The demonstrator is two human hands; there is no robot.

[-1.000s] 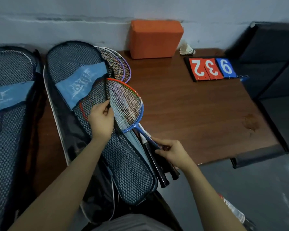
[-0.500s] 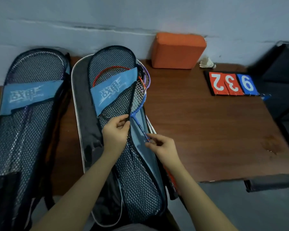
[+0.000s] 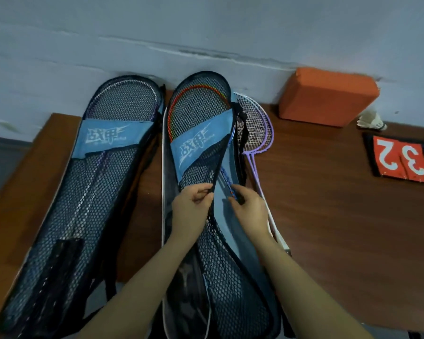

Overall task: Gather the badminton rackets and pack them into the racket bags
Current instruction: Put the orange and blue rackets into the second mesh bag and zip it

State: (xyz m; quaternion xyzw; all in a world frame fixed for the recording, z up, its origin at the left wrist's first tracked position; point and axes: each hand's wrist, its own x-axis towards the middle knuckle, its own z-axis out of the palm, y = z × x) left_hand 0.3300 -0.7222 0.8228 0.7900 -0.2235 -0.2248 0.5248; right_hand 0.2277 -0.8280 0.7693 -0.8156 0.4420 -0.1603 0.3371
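Note:
Two black mesh racket bags with blue logo bands lie side by side on the brown table (image 3: 328,216). The left bag (image 3: 88,192) holds a racket behind its mesh. In the middle bag (image 3: 230,277) a red-and-blue racket (image 3: 196,90) sits with its head under the mesh. My left hand (image 3: 191,204) pinches the mesh flap's black edge. My right hand (image 3: 250,209) holds the racket's blue shaft at the bag opening. Two purple and white rackets (image 3: 257,126) lie on the table just right of this bag, partly under it.
An orange block (image 3: 328,96) stands against the wall at the back. A white shuttlecock (image 3: 372,121) lies to its right. A flip scoreboard (image 3: 402,157) showing red and blue numbers rests at the far right of the table.
The red-and-blue racket has slid head-first deeper into the middle bag, its head now under the mesh. My right hand moved from the grip up to the shaft. The view shifted left.

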